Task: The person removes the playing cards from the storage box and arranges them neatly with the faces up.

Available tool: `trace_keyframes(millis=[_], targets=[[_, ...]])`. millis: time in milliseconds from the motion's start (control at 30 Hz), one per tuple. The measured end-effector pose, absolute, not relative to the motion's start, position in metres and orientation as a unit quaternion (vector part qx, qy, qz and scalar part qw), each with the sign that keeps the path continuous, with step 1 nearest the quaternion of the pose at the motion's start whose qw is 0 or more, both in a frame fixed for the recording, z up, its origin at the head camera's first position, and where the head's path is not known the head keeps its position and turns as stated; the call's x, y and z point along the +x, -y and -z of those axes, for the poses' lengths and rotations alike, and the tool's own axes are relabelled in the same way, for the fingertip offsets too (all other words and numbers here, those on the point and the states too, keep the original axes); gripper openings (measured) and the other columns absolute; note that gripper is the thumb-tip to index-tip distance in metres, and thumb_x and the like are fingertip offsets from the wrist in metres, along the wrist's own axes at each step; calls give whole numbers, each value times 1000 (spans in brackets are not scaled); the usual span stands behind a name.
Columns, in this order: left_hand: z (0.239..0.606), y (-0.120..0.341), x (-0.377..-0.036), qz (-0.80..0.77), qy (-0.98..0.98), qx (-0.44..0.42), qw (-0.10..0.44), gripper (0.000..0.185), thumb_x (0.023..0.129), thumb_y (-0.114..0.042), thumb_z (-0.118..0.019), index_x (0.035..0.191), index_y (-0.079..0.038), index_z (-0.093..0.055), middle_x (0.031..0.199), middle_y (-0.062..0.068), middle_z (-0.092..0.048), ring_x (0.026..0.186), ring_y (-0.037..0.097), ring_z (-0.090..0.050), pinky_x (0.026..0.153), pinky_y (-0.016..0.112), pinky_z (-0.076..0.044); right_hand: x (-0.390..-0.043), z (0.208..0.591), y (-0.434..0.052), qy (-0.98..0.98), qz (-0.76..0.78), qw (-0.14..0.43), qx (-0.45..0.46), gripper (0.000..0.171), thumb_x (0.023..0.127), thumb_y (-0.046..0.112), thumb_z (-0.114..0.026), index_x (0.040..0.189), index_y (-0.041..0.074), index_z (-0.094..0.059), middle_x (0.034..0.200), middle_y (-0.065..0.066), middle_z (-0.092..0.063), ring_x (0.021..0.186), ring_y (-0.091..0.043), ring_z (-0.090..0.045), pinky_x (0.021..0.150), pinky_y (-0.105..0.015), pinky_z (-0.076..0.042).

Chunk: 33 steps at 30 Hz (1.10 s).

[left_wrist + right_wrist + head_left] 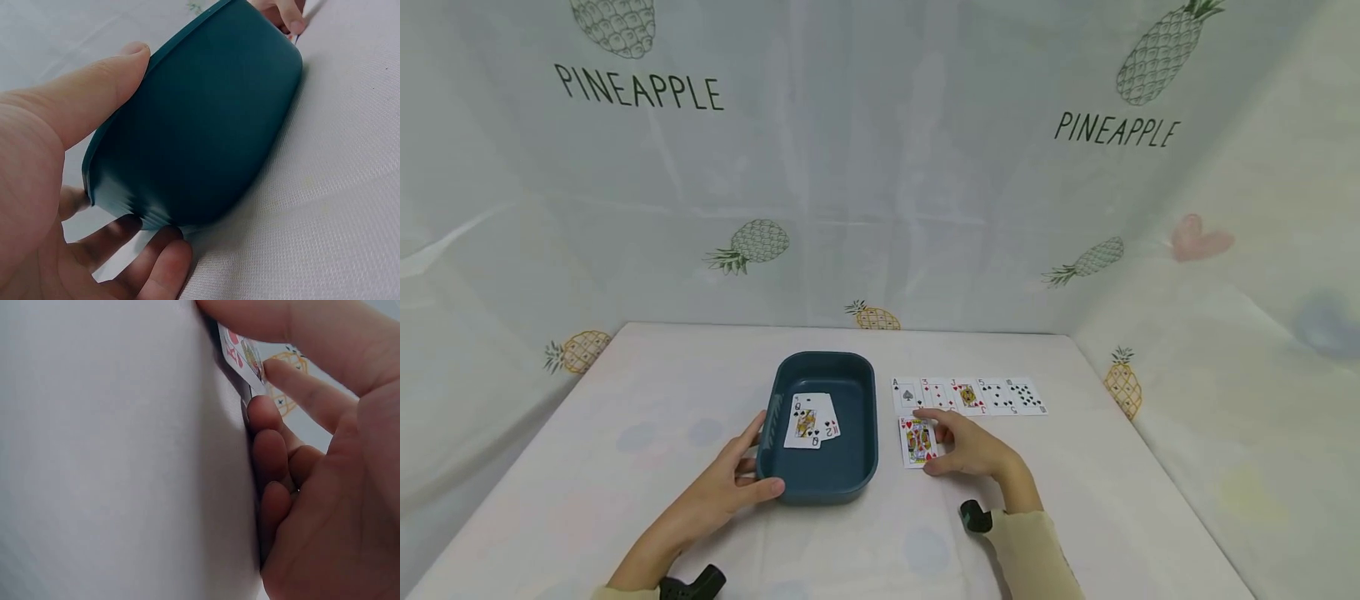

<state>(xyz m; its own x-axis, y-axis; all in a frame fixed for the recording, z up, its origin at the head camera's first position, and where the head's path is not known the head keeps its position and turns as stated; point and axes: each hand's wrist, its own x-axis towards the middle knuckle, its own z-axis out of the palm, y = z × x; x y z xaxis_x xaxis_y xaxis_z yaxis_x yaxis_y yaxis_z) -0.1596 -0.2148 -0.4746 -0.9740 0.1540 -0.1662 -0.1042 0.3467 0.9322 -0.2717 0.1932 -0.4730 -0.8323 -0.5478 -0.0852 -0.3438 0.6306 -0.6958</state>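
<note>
A dark teal tray [827, 492] stands on the table, its left side gripped by my left hand [722, 492]. The thumb [112, 78] lies at the rim, with the other fingers round the outer wall. Inside the tray, a queen card [806, 421] overlaps a two [831, 427]. Right of the tray, my right hand [970, 450] pinches a king of hearts [917, 442] between thumb and index finger at its near and far edges. In the right wrist view the card [236, 357] shows its K corner close to the cloth, the other fingers curled beneath the palm.
Just beyond the king, a row of face-up cards [968, 396] runs to the right: an ace, a three, a jack, a five and one more. A white cloth [700, 375] covers the table. Pineapple-print curtains [880, 167] hang behind and at the sides.
</note>
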Motion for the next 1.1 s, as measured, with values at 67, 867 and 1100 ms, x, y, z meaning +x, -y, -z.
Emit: trace_keyframes(millis=[67,867,1100], targets=[[474,214,-160,-575,-810,19,113,106,94,-33,-84,172,-30,-12,168,18,-24,125,27,-61,99,36,-55,-272,472,-194,-889,353,151,-250,83,80,21,-92,154,17,-56,98,-6,-54,91,-20,-48,76,-30,-39],[472,213,-160,-568,-815,5,115,106,93,-36,-84,172,-31,-13,168,17,-24,130,30,-57,104,42,-53,-275,469,-192,-890,346,164,-246,82,80,18,-92,154,17,-56,97,-4,-52,90,-20,-48,75,-30,-39],[471,212,-160,-572,-812,4,116,107,93,-35,-84,172,-30,-13,168,18,-23,130,30,-56,104,42,-54,-273,470,-192,-893,341,160,-245,82,80,18,-92,154,16,-56,97,-4,-52,90,-19,-48,75,-31,-39]])
